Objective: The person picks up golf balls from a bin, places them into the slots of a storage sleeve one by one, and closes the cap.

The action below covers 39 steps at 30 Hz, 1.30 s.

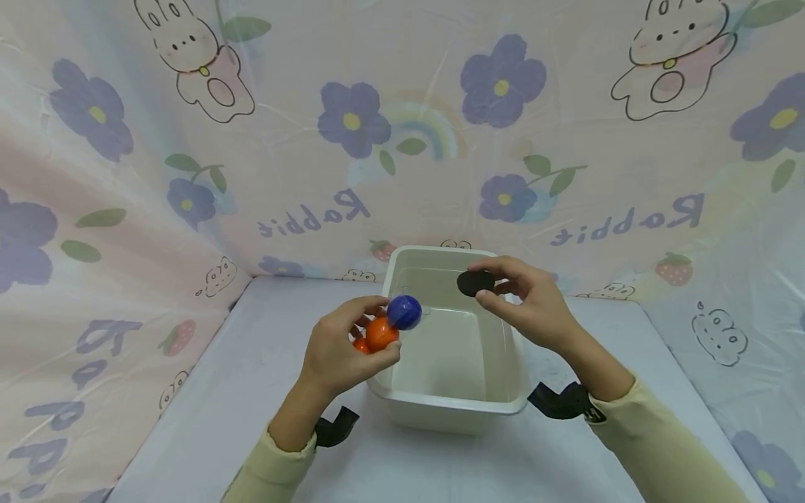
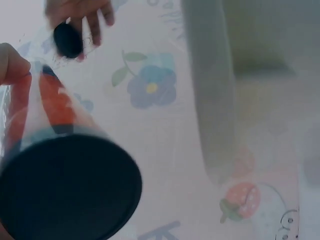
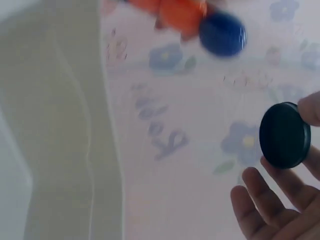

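Observation:
My left hand (image 1: 346, 346) holds a clear tube-like container with orange balls (image 1: 381, 334) and a blue ball (image 1: 404, 312) lined up along it. The blue ball sits at the end towards the right hand. In the left wrist view, a large black round end (image 2: 70, 187) closes the container's near side. My right hand (image 1: 531, 300) pinches a round black lid (image 1: 475, 283) by its edge between thumb and fingers, apart from the container. In the right wrist view the lid (image 3: 285, 135) shows its flat face, and the other fingers spread below it.
A deep cream-coloured plastic basin (image 1: 449, 404) stands on the white table (image 1: 283, 447) below both hands. Behind and at the sides hangs a curtain (image 1: 428, 188) printed with flowers and rabbits. A black wrist mount (image 1: 562, 402) is strapped at each sleeve.

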{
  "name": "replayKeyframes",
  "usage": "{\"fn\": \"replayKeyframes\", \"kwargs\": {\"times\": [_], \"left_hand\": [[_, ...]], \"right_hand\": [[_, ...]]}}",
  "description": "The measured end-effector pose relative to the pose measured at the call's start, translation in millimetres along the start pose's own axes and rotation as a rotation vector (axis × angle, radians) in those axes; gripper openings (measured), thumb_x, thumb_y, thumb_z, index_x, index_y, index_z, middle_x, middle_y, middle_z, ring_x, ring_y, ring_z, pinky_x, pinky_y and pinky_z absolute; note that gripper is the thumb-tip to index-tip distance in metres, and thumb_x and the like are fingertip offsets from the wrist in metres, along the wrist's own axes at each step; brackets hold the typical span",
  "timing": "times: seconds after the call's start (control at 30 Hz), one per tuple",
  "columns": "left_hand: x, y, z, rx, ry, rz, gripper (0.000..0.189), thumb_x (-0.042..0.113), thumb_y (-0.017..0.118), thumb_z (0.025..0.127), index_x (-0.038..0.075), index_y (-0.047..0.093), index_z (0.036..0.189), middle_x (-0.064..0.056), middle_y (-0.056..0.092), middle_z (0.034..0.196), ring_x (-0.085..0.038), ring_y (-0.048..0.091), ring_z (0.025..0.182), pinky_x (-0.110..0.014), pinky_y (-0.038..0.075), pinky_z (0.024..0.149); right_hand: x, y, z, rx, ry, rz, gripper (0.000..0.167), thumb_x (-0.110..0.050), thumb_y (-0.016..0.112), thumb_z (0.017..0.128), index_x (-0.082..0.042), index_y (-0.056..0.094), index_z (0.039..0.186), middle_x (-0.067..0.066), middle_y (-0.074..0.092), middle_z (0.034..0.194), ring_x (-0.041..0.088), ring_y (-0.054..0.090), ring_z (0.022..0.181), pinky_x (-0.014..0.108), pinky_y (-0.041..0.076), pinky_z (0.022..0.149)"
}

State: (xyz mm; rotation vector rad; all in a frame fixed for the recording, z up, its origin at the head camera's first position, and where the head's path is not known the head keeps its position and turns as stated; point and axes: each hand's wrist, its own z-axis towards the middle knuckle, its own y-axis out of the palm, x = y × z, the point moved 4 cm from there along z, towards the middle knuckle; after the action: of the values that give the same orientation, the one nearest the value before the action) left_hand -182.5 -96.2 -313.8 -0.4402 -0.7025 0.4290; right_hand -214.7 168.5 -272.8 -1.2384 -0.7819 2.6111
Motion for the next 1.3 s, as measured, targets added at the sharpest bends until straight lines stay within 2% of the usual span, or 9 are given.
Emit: {"fn": "replayKeyframes", "kwargs": {"times": [0.27,0.57,0.7,0.83,1.0,1.13,1.3], "left_hand": [[3.7,13.6,6.4,-0.049,-0.035,-0.09,0.058,0.016,0.084,0.067,0.006,0.063,0.12,-0.006,0.07,0.102,-0.013,0.067,0.078,-0.023,0.057,0.067],[6.5,18.2,8.4,-0.042,0.004,-0.132,0.055,0.015,0.081,0.069,0.005,0.063,0.12,-0.007,0.07,0.103,-0.014,0.069,0.08,-0.022,0.057,0.068],[6.0,18.1,9.4,-0.04,0.014,-0.116,0.054,0.016,0.081,0.069,0.006,0.064,0.119,-0.007,0.07,0.104,-0.015,0.069,0.081,-0.022,0.057,0.068],[5.3,17.2,9.8,-0.043,0.018,-0.073,0.055,0.019,0.082,0.068,0.007,0.065,0.118,-0.005,0.07,0.101,-0.014,0.068,0.08,-0.021,0.056,0.066],[6.5,14.4,8.8,-0.053,0.064,0.043,0.052,0.025,0.08,0.068,0.011,0.066,0.115,-0.001,0.07,0.096,-0.009,0.064,0.075,-0.018,0.055,0.062],[7.5,12.6,7.1,-0.065,0.112,0.119,0.051,0.026,0.079,0.069,0.014,0.065,0.117,0.0,0.07,0.1,-0.009,0.066,0.075,-0.018,0.056,0.064],[7.8,12.1,5.7,-0.08,0.145,0.145,0.054,0.025,0.08,0.069,0.013,0.066,0.12,-0.002,0.072,0.105,-0.013,0.068,0.084,-0.022,0.057,0.069]], "right_hand": [[-22,28,14.4,-0.05,-0.063,0.145,0.038,-0.004,0.065,0.089,-0.005,0.06,0.127,0.011,0.062,0.121,0.013,0.061,0.102,0.023,0.054,0.084],[-29,48,16.1,-0.122,-0.042,0.224,0.04,-0.01,0.063,0.092,-0.006,0.056,0.131,0.011,0.059,0.126,0.015,0.059,0.109,0.027,0.053,0.087],[-27,49,15.1,-0.139,-0.033,0.194,0.043,-0.013,0.063,0.092,-0.007,0.054,0.134,0.01,0.057,0.13,0.016,0.058,0.112,0.028,0.053,0.088],[-25,45,15.0,-0.166,-0.025,0.099,0.046,-0.012,0.065,0.09,-0.011,0.054,0.135,0.007,0.058,0.131,0.015,0.058,0.112,0.028,0.053,0.087],[-29,40,15.0,-0.225,-0.095,-0.048,0.05,-0.008,0.069,0.086,-0.01,0.056,0.134,0.005,0.061,0.128,0.013,0.06,0.106,0.028,0.055,0.083],[-31,39,12.1,-0.271,-0.151,-0.076,0.05,-0.005,0.07,0.084,-0.008,0.057,0.132,0.005,0.062,0.121,0.012,0.061,0.102,0.029,0.056,0.083],[-31,40,9.3,-0.265,-0.119,-0.059,0.048,-0.003,0.072,0.079,-0.009,0.06,0.125,0.003,0.062,0.116,0.011,0.064,0.099,0.027,0.056,0.084]]}}
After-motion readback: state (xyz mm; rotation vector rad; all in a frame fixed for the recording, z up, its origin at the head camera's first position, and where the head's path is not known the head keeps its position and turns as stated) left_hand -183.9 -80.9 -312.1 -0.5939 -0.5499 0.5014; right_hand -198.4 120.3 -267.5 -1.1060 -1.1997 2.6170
